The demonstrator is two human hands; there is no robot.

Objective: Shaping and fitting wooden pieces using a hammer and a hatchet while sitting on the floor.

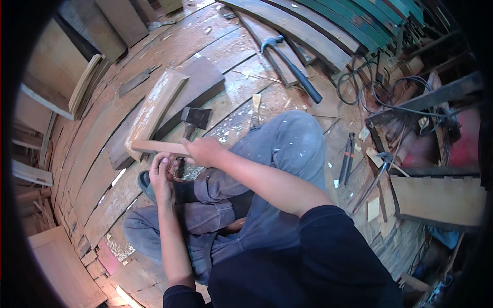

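Observation:
My right hand (205,152) is closed round the near end of a short, pale wooden bar (156,147). The bar's far end meets a longer wooden piece (159,105) with flaking white paint, which lies on a thick plank (203,79). My left hand (164,172) is just below the bar, fingers curled together and thumb up against its lower edge; what they pinch, if anything, is hidden. Past my right hand stands a dark, blocky tool head (196,117), its handle running down behind the hand.
A claw hammer (291,69) lies on a board beyond my knee. Pincers (382,159) and red-and-black handled pliers (348,156) lie to the right, near tangled cable (359,87) and scrap. Wooden panels (56,61) lean at the left; teal slats (354,20) are at the far right.

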